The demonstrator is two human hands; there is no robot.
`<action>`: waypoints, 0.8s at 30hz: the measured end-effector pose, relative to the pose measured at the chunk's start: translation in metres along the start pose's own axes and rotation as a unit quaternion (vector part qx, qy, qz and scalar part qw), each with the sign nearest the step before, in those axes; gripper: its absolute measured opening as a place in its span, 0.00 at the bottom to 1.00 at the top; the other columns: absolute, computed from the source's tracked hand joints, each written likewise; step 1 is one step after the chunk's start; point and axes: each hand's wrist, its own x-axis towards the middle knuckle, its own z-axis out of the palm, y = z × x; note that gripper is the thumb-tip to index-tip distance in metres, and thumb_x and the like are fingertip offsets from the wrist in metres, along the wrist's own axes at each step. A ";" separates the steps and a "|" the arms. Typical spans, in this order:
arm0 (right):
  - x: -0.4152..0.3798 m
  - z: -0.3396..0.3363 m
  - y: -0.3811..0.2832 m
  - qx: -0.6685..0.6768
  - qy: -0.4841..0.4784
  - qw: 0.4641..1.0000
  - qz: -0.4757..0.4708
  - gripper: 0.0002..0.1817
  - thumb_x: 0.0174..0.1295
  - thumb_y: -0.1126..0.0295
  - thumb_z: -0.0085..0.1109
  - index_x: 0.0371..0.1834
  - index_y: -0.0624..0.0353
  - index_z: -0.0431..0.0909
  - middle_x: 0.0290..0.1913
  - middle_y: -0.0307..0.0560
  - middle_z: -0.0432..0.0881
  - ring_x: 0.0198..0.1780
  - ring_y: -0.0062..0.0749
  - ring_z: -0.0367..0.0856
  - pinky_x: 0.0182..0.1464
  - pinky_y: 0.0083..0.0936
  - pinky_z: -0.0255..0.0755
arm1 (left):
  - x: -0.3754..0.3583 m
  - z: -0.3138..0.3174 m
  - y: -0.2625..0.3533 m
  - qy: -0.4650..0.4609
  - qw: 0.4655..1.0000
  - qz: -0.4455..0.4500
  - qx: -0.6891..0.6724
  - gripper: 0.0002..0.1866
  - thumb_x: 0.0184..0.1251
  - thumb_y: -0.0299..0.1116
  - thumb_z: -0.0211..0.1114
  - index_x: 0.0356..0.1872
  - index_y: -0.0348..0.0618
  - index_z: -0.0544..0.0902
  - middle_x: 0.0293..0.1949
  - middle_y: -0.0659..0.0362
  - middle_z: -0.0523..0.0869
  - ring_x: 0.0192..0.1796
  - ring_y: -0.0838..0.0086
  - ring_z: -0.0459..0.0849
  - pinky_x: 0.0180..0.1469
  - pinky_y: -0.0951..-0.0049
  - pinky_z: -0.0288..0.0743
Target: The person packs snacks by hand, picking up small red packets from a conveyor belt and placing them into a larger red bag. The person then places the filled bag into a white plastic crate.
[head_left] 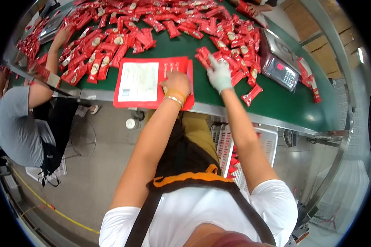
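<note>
Red pouches with a white printed panel [139, 81] lie flat at the front edge of the green table [169, 48]. My bare left hand [177, 84] rests on their right part, its fingers curled; whether it grips a pouch edge is hard to tell. Farther right, my right hand [219, 75], in a pale glove, has its fingers on a small red packet [203, 57] at the side of a heap of red packets [235, 53]. One loose packet [252, 94] lies near the table edge, right of that hand.
A digital scale [279, 68] stands right of the heap, with packets beyond it. Another scale [53, 26] is at the far left. A co-worker [18, 123] sits at left, reaching into packets. White baskets [269, 144] are below the table. Metal posts [332, 37] rise at right.
</note>
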 end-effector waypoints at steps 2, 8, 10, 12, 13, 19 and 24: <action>-0.026 -0.001 -0.007 0.051 0.001 0.999 -0.001 0.32 0.61 0.67 0.60 0.71 0.40 0.68 0.49 0.65 0.76 0.52 0.62 0.75 0.56 0.47 0.73 | 0.006 0.005 0.006 -0.008 0.999 -0.038 0.016 0.22 0.67 0.42 0.60 0.56 0.39 0.82 0.63 0.51 0.76 0.70 0.53 0.66 0.57 0.31 0.71; -0.068 -0.012 -0.021 0.079 -0.027 0.996 -0.010 0.33 0.61 0.69 0.62 0.72 0.42 0.67 0.49 0.63 0.78 0.49 0.54 0.80 0.51 0.40 0.75 | 0.043 -0.002 0.016 -0.188 0.970 0.043 0.149 0.18 0.56 0.35 0.73 0.50 0.48 0.87 0.58 0.55 0.83 0.60 0.54 0.77 0.56 0.40 0.73; -0.073 -0.012 -0.022 0.081 -0.027 0.996 -0.009 0.33 0.60 0.69 0.62 0.72 0.43 0.67 0.48 0.62 0.79 0.48 0.54 0.80 0.51 0.39 0.75 | 0.033 -0.001 0.023 -0.186 0.962 0.097 0.173 0.20 0.53 0.32 0.75 0.51 0.49 0.87 0.54 0.55 0.85 0.57 0.54 0.80 0.54 0.46 0.74; -0.069 -0.018 -0.022 0.110 -0.051 0.993 0.010 0.32 0.60 0.68 0.62 0.70 0.41 0.69 0.49 0.61 0.80 0.50 0.58 0.79 0.53 0.44 0.75 | 0.024 -0.001 0.032 -0.137 0.966 0.072 0.206 0.18 0.57 0.35 0.72 0.51 0.47 0.87 0.52 0.53 0.86 0.58 0.54 0.80 0.53 0.44 0.75; -0.069 -0.027 -0.027 0.137 -0.052 0.989 0.025 0.33 0.59 0.69 0.63 0.71 0.45 0.69 0.48 0.60 0.81 0.49 0.54 0.80 0.54 0.41 0.75 | 0.012 -0.001 0.034 -0.084 0.972 0.075 0.206 0.17 0.61 0.37 0.67 0.49 0.44 0.87 0.52 0.50 0.85 0.58 0.53 0.79 0.54 0.41 0.74; -0.104 -0.029 -0.029 0.333 0.024 0.942 0.040 0.35 0.58 0.70 0.65 0.72 0.53 0.68 0.48 0.57 0.81 0.46 0.43 0.82 0.53 0.30 0.75 | -0.012 0.029 0.006 0.068 0.994 0.073 0.050 0.13 0.61 0.33 0.61 0.40 0.38 0.89 0.50 0.45 0.83 0.54 0.50 0.80 0.52 0.47 0.78; -0.122 -0.029 -0.022 0.271 -0.052 0.961 -0.024 0.31 0.58 0.70 0.66 0.68 0.50 0.73 0.50 0.55 0.81 0.49 0.44 0.82 0.54 0.30 0.74 | -0.033 0.021 -0.028 0.120 0.964 0.066 -0.229 0.11 0.60 0.31 0.62 0.35 0.33 0.86 0.50 0.46 0.80 0.46 0.52 0.84 0.47 0.56 0.81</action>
